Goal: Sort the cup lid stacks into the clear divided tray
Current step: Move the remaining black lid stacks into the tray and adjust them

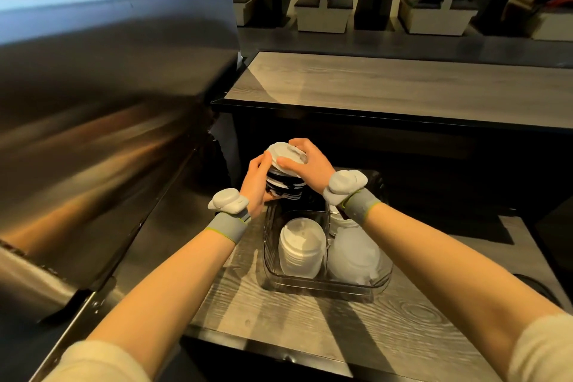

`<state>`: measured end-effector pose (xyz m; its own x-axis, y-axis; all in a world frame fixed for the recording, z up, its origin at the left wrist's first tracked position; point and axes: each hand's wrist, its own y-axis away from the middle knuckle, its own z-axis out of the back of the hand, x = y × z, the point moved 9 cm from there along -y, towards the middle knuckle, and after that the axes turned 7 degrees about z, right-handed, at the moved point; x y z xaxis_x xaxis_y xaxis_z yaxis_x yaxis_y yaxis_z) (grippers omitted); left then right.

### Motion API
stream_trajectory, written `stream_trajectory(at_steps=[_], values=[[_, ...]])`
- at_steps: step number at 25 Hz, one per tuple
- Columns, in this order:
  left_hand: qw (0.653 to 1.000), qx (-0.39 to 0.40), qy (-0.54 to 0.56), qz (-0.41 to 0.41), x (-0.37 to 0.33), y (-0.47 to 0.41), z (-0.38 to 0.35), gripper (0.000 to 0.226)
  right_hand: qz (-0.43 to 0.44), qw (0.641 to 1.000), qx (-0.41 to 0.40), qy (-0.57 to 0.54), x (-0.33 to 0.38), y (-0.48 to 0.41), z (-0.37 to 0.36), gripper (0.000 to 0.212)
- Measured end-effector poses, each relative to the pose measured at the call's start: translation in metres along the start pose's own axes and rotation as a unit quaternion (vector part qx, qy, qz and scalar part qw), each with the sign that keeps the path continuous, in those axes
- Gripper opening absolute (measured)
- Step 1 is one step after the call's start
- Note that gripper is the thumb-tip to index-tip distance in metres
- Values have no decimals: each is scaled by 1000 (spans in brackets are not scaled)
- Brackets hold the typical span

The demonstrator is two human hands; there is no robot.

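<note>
A stack of black and white cup lids, topped by white lids, is held above the far left part of the clear divided tray. My left hand grips the stack's left side. My right hand presses on its top and right side. In the tray's near left compartment stands a stack of white lids. A pile of translucent domed lids fills the near right compartment. More white lids show behind it, partly hidden by my right wrist.
The tray sits on a grey wood-grain counter. A large stainless steel appliance rises close on the left. A higher wooden bar top runs behind the tray. Café booths and tables stand far back.
</note>
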<state>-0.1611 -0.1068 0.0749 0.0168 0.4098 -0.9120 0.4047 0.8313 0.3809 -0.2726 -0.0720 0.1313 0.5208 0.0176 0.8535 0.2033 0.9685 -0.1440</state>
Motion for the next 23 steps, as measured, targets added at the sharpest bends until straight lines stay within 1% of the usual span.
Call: stream_trajectory(at_steps=[2, 6, 8, 9, 10, 11, 12, 14, 17, 18, 19, 20, 21, 22, 23], values=[[1000, 1, 9, 4, -1, 3, -7, 52, -27, 999, -6, -35, -6, 5, 4, 56], [1000, -3, 3, 9, 2, 6, -24, 45, -52, 991, -24, -122, -8, 15, 29, 50], [1000, -18, 0, 8, 3, 4, -27, 42, -56, 988, -69, -125, -15, 18, 52, 49], [1000, -26, -1, 4, 3, 3, -28, 39, -62, 988, -103, -100, -23, 20, 66, 49], [1000, -29, -2, 1, 3, 1, -30, 34, -79, 988, -123, -49, -35, 23, 79, 50], [999, -33, -4, -2, 3, -1, -30, 29, -109, 987, -117, 20, -52, 27, 87, 52], [999, -37, -6, -4, 2, -3, -29, 27, -143, 982, -86, 91, -69, 31, 90, 55], [999, -47, -13, -5, 2, -6, -27, 32, -182, 959, -1, 215, -98, 42, 84, 60], [999, -50, -15, 0, 5, -9, -27, 36, -167, 914, 107, 353, -123, 48, 63, 63], [999, -51, -16, 4, 7, -9, -27, 38, -159, 903, 123, 380, -125, 48, 58, 63], [999, -52, -16, 7, 8, -10, -26, 39, -151, 903, 115, 385, -123, 46, 58, 62], [998, -52, -14, 10, 10, -10, -26, 39, -138, 920, 79, 359, -116, 42, 62, 59], [999, -51, -13, 12, 12, -11, -26, 40, -112, 947, 29, 300, -103, 37, 66, 54], [999, -49, -17, 14, 13, -11, -28, 40, -70, 973, -18, 219, -86, 32, 69, 49], [998, -48, -24, 17, 13, -11, -30, 41, -23, 990, -36, 138, -67, 28, 67, 47]])
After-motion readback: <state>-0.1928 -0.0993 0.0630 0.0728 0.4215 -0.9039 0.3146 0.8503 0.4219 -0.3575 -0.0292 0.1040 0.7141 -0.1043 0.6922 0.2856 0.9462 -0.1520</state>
